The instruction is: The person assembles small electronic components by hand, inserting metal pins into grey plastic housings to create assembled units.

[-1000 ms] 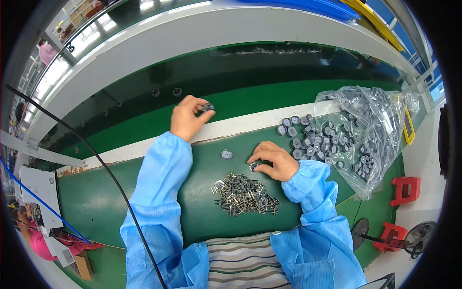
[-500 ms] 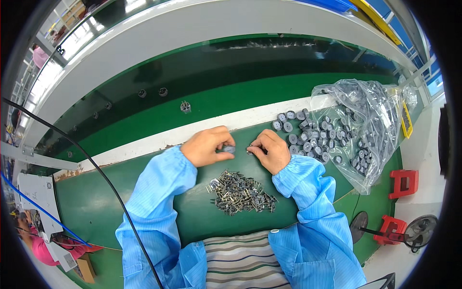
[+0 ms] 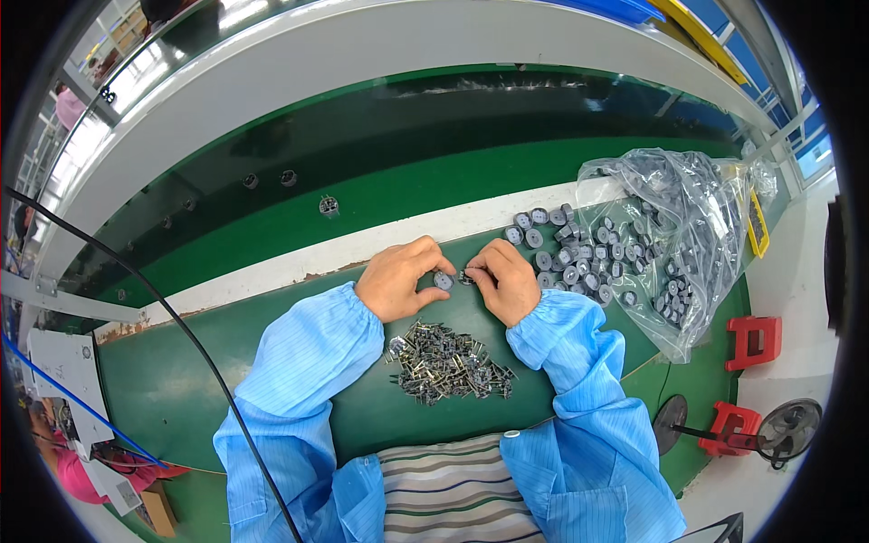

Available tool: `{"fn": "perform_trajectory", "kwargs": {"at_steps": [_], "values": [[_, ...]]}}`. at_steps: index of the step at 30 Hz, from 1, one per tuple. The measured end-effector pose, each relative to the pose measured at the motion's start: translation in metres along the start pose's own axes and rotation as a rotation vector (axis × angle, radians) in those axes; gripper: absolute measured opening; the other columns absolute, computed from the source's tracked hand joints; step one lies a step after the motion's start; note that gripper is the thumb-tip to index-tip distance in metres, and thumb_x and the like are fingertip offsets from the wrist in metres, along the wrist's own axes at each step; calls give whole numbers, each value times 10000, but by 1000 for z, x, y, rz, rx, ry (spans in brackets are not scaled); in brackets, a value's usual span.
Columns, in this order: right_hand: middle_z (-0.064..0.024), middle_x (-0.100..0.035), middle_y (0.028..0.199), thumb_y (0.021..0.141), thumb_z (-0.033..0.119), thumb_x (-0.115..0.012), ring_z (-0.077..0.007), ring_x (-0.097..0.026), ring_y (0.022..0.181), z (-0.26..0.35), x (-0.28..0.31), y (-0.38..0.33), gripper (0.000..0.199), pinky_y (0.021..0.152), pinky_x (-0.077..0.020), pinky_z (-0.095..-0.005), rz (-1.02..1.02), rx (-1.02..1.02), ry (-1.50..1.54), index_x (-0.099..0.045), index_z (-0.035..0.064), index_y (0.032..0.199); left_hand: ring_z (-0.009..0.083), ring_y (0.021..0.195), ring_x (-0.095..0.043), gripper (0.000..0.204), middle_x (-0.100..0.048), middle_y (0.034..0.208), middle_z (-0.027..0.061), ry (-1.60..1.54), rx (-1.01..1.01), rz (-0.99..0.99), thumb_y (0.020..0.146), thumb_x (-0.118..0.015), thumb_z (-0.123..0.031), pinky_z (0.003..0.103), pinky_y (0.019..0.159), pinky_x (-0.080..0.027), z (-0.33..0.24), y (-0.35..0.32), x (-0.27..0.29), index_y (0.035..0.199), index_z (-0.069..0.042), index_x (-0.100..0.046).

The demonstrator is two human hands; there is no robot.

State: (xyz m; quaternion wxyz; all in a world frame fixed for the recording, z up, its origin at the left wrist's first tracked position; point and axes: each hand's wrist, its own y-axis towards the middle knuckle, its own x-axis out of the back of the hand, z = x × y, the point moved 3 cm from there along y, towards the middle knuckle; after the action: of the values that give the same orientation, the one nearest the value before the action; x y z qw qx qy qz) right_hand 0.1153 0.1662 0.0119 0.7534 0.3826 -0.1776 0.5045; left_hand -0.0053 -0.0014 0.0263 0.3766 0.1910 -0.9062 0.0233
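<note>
My left hand point(image 3: 404, 279) pinches a round grey plastic cap point(image 3: 443, 281) between thumb and fingers, its flat side toward my right hand. Close by, my right hand point(image 3: 504, 281) is closed on a small dark metal pin part point(image 3: 465, 277), held a short gap from the cap. Just below both hands a loose pile of small metal pin parts point(image 3: 446, 364) lies on the green tabletop point(image 3: 226, 362). To the right of my right hand several more grey round caps point(image 3: 569, 256) lie scattered, some of them inside or under a clear plastic bag point(image 3: 697, 208).
Beyond a white ledge point(image 3: 235, 288) runs a green conveyor belt point(image 3: 453, 181) carrying a few small round parts point(image 3: 329, 206). A black cable point(image 3: 181, 312) hangs across the left side. Red stools point(image 3: 754, 342) and a fan point(image 3: 788, 433) stand at the right. Another person's pink sleeve point(image 3: 80, 475) shows at lower left.
My hands have come closer together, bringing the cap and pin part nearer each other. The cap has turned, showing its face. Parts on the belt have shifted left.
</note>
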Motion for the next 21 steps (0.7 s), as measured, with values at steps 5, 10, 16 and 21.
{"fn": "perform_trajectory", "kwargs": {"at_steps": [5,10,16,21], "values": [[-92,-644,898,854,23,-774,-234,-663,748,6,-3,5,103,670,-535,-361,51,-150,252,-693,13,916,277,875,-643,408,-624,1020,54,10,-46,-75,730,-899,-175,401,753,-519,2,1,-4,1084,-110,-707],[-87,-655,904,847,37,-791,-225,-665,746,7,-3,5,112,664,-529,-347,65,-135,243,-699,11,906,300,882,-655,414,-637,980,74,78,-159,-148,707,-918,-214,409,734,-516,6,0,-9,1019,-91,-675],[-81,-652,899,832,44,-804,-239,-664,779,7,-6,5,139,673,-530,-360,84,-138,248,-685,15,899,299,880,-661,439,-637,930,63,84,-6,-144,724,-922,-326,439,752,-507,7,2,-14,912,-90,-603],[-83,-639,892,822,30,-793,-268,-656,790,11,-11,6,139,664,-528,-383,16,-50,166,-673,24,892,299,854,-653,459,-637,911,59,113,-8,-165,716,-925,-351,436,731,-496,8,1,-16,898,-93,-592]]}}
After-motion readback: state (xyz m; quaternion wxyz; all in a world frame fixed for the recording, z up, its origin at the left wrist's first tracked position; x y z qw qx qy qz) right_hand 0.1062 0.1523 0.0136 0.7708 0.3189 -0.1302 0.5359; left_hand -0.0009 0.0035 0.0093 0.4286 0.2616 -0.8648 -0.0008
